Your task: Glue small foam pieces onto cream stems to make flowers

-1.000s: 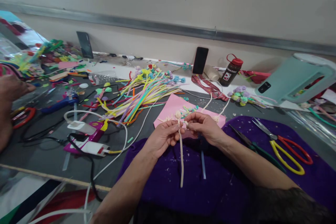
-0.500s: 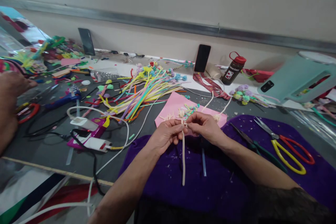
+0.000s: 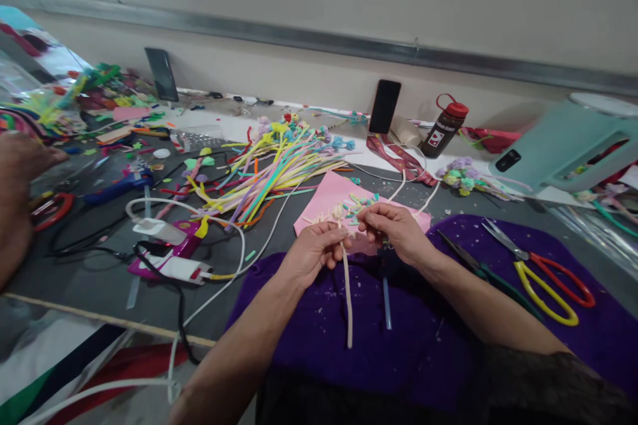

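Note:
My left hand [image 3: 319,251] is closed, pinching a cream fuzzy stem [image 3: 347,302] like a pipe cleaner. The stem hangs down over the purple cloth [image 3: 309,345], and a small cream flower-like head [image 3: 337,213] tops it. Just right of it, my right hand [image 3: 393,231] has thumb and forefinger pressed together, apart from the stem; what is between the fingertips is too small to make out. Behind both hands lies a pink sheet [image 3: 323,194] bearing short cream, yellow and teal pieces [image 3: 361,201]. Below my right hand a clear rod [image 3: 387,305] points down.
Long-handled scissors [image 3: 545,282] and dark-handled pliers [image 3: 483,271] lie at right. Coloured stems [image 3: 272,179] are heaped behind. Left are a magenta power strip [image 3: 187,249] with cables, a blue glue gun [image 3: 117,187] and another person's hand [image 3: 22,172]. A bottle [image 3: 443,129] stands behind.
My right hand has drawn away to the right from the stem, leaving a small gap. My left hand still holds the stem, and its flower head has shifted slightly left.

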Action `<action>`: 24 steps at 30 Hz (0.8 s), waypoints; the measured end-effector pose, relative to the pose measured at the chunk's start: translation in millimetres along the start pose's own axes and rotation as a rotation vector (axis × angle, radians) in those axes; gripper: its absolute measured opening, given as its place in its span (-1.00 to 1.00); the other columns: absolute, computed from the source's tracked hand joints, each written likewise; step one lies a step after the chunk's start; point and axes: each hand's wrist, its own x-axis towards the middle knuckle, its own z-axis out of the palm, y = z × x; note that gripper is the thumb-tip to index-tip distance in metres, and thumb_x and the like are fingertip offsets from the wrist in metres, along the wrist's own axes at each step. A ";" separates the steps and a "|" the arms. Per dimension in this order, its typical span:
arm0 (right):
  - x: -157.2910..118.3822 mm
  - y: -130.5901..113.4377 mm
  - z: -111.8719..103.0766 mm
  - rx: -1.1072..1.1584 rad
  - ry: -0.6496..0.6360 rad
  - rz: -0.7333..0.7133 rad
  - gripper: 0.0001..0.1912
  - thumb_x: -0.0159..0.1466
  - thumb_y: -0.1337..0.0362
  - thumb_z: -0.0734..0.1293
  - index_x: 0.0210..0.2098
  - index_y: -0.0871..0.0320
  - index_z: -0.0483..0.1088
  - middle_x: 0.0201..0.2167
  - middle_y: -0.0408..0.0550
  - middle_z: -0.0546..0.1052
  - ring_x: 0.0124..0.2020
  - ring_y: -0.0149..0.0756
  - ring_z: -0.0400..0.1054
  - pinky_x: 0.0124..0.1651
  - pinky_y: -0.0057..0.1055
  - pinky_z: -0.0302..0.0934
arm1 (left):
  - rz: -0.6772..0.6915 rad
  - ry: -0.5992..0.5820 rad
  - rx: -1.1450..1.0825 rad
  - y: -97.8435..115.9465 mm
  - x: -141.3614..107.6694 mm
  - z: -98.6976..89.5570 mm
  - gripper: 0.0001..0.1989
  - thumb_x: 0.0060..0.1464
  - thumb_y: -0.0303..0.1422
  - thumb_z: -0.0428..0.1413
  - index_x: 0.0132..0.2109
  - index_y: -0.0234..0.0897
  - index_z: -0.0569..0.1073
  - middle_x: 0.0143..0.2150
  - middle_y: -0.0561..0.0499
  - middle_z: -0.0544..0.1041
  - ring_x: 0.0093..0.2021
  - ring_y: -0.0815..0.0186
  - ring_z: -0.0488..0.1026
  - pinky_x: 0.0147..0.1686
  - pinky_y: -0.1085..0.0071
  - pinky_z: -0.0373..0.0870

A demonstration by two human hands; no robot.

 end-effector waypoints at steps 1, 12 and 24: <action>0.0 0.6 -0.1 0.000 -0.014 0.002 -0.77 0.13 0.15 0.30 -0.32 0.19 0.39 -0.46 -0.13 0.46 -0.60 -0.52 0.28 -0.62 -0.59 0.09 | 0.004 -0.002 0.003 -0.2 -0.1 -0.1 -0.83 -0.12 -0.35 0.18 -0.45 -0.38 0.38 -0.50 0.03 0.48 -0.70 0.56 0.26 -0.81 0.66 0.14; -6.6 3.1 10.2 -0.146 -0.151 -0.076 -0.82 0.08 0.24 0.35 -0.33 0.19 0.37 -0.49 -0.14 0.48 -0.58 -0.51 0.27 -0.56 -0.57 0.14 | 0.013 -0.041 0.024 0.8 -1.7 1.0 -0.82 -0.10 -0.32 0.17 -0.46 -0.39 0.40 -0.52 0.06 0.45 -0.70 0.57 0.26 -0.80 0.67 0.13; -13.0 2.0 12.8 -0.344 0.014 -0.373 -0.93 0.18 0.30 0.26 -0.35 0.19 0.33 -0.48 -0.14 0.40 -0.53 -0.47 0.30 -0.49 -0.53 0.22 | -0.068 -0.101 0.025 0.1 -1.6 2.0 -0.77 -0.10 -0.27 0.18 -0.45 -0.39 0.42 -0.61 0.09 0.42 -0.74 0.59 0.21 -0.80 0.67 0.08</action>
